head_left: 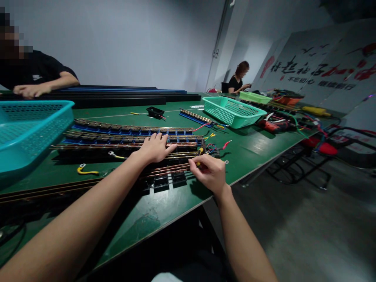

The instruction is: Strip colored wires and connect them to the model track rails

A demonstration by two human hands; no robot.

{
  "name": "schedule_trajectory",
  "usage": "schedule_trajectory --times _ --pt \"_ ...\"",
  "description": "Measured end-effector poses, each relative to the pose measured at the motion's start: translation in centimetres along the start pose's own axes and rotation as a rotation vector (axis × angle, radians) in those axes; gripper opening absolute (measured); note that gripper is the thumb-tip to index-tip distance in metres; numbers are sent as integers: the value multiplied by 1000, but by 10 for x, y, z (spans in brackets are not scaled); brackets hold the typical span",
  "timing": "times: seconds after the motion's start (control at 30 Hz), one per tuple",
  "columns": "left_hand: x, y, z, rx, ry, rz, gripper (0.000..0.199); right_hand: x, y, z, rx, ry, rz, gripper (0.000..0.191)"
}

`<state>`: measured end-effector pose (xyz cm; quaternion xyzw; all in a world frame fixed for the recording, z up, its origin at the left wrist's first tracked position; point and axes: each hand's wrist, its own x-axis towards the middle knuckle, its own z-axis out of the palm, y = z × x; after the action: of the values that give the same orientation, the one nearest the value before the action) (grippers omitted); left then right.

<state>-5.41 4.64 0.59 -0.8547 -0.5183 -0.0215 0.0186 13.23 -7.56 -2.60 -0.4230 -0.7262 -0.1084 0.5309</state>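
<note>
My left hand (155, 148) lies with its fingers spread on a long assembly of copper-coloured rails (129, 145). Pinched in my right hand (210, 170) is a small tool with a black-and-yellow handle (201, 151), held at the right end of the rails. Its tip is hidden, so its exact kind cannot be made out. Coloured wires and a red terminal (226, 144) stick out just beyond that end. Nearer to me, another rail strip (164, 170) with black blocks runs under my left forearm. Behind my left hand lie rails on blue holders (141, 130).
A blue basket (35, 129) stands at the left and a green basket (232, 111) at the back right. Yellow wire pieces (88, 171) and a black box (155, 112) lie on the green table (255, 145). Two other people sit beyond, one behind long black bars (117, 101).
</note>
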Motion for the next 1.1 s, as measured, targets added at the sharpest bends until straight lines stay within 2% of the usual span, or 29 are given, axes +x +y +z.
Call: schedule_trajectory --times 0.07,0.2,0.3,0.37,0.73,0.87,1.0,1.1 --pt "0 0 0 -6 2 1 82 0 -1 0 73 128 163 9" --pt "0 -1 0 -14 5 -1 82 0 5 1 235 444 503 22" --pt "-1 0 -2 -14 -3 -5 82 1 13 1 404 607 617 24" --pt "-1 1 -3 -15 -9 -5 83 3 15 1 485 672 657 26" --pt "-1 0 -2 -19 -17 -6 84 12 9 -4 654 782 792 29" --pt "-1 0 -2 -20 -2 2 83 11 7 -4 687 750 804 33" --pt "-1 0 -1 -14 -7 -8 82 7 -1 -5 556 697 729 34" --pt "-1 0 -2 -17 -17 -4 83 5 -14 -14 380 733 646 30"
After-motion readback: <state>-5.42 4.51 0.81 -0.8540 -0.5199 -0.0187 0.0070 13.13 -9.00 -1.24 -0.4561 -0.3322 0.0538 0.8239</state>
